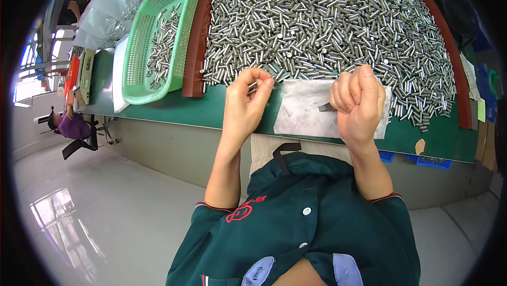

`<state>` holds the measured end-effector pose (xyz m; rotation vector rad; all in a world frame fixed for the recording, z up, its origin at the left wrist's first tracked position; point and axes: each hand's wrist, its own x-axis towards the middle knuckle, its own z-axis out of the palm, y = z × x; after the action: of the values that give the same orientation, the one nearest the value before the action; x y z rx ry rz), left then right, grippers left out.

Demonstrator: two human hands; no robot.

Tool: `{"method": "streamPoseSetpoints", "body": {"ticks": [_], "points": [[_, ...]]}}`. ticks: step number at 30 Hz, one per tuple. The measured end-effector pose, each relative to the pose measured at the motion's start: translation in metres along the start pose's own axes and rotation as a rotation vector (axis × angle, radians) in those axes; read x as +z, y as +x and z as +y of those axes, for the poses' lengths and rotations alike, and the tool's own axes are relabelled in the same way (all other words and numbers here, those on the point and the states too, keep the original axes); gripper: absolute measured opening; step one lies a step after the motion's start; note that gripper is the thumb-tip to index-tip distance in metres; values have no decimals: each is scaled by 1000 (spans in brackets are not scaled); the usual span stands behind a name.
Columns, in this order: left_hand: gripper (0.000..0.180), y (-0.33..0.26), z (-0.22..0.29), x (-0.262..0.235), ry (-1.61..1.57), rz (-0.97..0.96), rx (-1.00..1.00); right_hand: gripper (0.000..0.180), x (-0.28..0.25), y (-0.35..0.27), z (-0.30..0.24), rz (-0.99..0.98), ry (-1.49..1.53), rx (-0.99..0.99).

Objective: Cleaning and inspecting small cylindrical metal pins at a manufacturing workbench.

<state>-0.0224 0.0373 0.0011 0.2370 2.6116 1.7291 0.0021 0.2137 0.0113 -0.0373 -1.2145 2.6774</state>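
Observation:
My left hand [245,101] is closed at the near edge of a wide pile of short, shiny metal pins [327,16]. Its thumb and index finger nearly meet at the tips, and a bit of metal pin [253,87] shows in the curl between them. My right hand [360,101] forms a fist over a stained white cloth [301,111]. Out of its left side sticks a flat, dark grey metal blade-like piece [326,107]; the rest of that piece is hidden in the fist.
Red-brown rails [196,38] border the pile on the green table [211,107]. A light green plastic basket [138,48] with more pins stands at the left. Clear bags [111,6] lie behind it. Blue bins [430,161] sit below the right edge. Another person [74,126] is at far left.

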Motion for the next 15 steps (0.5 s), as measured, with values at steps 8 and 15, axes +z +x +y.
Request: {"method": "streamPoseSetpoints", "body": {"ticks": [8,15], "points": [[13,-1,-9,-11,-633,-158,-291,40,-1,0,1,-5,17,-1],[13,0,-11,-12,-676,-173,-285,40,0,-1,1,4,7,1]]}}
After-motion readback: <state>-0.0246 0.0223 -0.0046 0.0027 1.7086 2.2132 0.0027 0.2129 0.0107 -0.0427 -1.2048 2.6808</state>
